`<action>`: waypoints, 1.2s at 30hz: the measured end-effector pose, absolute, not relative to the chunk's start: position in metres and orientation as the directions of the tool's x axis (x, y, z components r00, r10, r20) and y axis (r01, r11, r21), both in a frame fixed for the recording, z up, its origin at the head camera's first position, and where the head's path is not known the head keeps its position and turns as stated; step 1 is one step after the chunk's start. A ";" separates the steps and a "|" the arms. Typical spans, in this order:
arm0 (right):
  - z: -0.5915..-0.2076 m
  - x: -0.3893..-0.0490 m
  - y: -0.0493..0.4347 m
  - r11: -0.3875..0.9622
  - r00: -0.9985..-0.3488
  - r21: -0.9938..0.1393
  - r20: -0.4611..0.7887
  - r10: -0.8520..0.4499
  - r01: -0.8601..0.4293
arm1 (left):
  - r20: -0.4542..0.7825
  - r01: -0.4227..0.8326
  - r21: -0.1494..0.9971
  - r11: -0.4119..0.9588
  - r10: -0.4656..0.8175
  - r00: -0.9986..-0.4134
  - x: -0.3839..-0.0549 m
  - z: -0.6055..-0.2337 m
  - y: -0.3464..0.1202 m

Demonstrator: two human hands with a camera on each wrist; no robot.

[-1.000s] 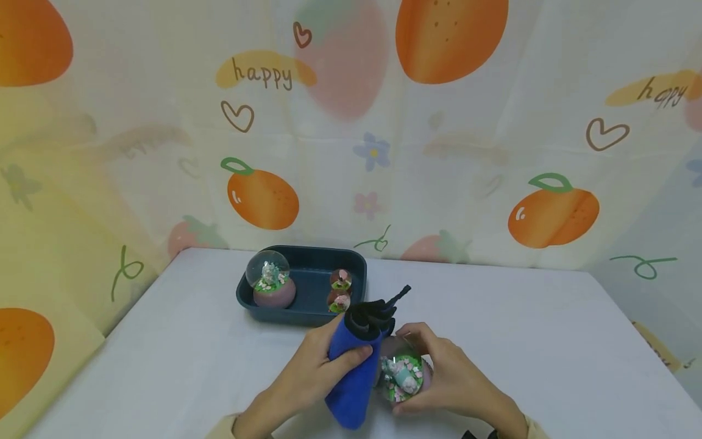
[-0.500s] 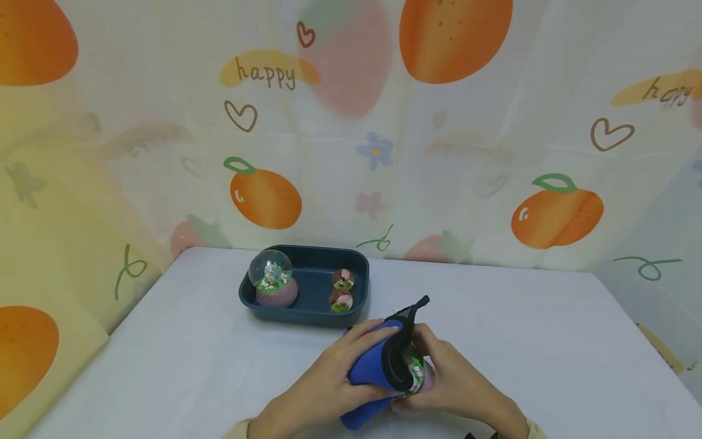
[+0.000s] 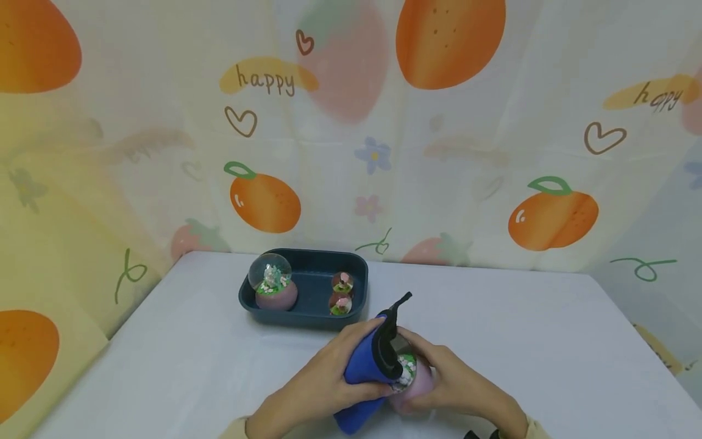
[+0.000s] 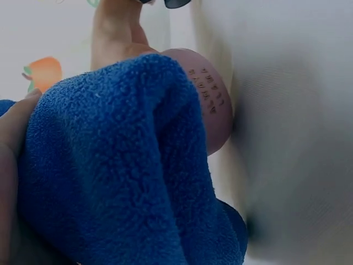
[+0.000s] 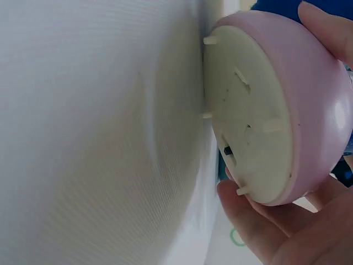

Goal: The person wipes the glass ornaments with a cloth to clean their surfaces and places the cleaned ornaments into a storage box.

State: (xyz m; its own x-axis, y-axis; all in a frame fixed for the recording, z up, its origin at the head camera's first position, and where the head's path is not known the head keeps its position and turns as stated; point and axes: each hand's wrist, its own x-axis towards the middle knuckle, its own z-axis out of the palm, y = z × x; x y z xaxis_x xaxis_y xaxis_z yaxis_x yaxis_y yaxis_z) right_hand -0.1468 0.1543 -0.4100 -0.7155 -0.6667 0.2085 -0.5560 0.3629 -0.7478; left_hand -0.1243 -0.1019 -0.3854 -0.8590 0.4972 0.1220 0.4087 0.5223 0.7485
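Note:
My right hand [image 3: 455, 375] grips a snow globe by its pink base [image 5: 322, 110], tilted so the cream underside with its small feet and black switch faces the right wrist camera. Raised lettering shows on the pink base [image 4: 212, 102] in the left wrist view. With my left hand [image 3: 323, 378] I hold a folded blue cloth [image 3: 364, 363] with a black edge against the globe's clear dome. Green and white decoration [image 3: 407, 369] shows inside the dome, part of which the cloth hides.
Behind the hands stands a dark blue tray [image 3: 312, 320]. It holds another snow globe [image 3: 272, 281] on the left and two small globes [image 3: 341, 292] on the right. A black object [image 3: 482, 435] shows at the bottom edge, by the right wrist. A fruit-printed curtain [image 3: 450, 152] hangs behind the white table [image 3: 526, 323].
The left hand has shifted from gripping the cloth beside the globe to wrapping it over the dome. The globe has turned in the right hand, showing more of its pink base.

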 end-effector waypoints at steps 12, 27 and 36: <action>-0.410 -0.147 0.154 0.373 -0.715 -0.753 0.180 -0.675 -0.542 | 0.120 0.352 0.771 0.530 0.422 -0.899 -0.125 -0.383 -0.103; -0.410 -0.143 0.150 0.346 -0.693 -0.751 0.201 -0.693 -0.563 | 0.059 0.280 0.818 0.502 0.411 -0.910 -0.132 -0.385 -0.108; -0.410 -0.143 0.151 0.414 -0.700 -0.673 0.220 -0.679 -0.613 | 0.156 0.470 0.695 0.544 0.524 -0.837 -0.121 -0.379 -0.102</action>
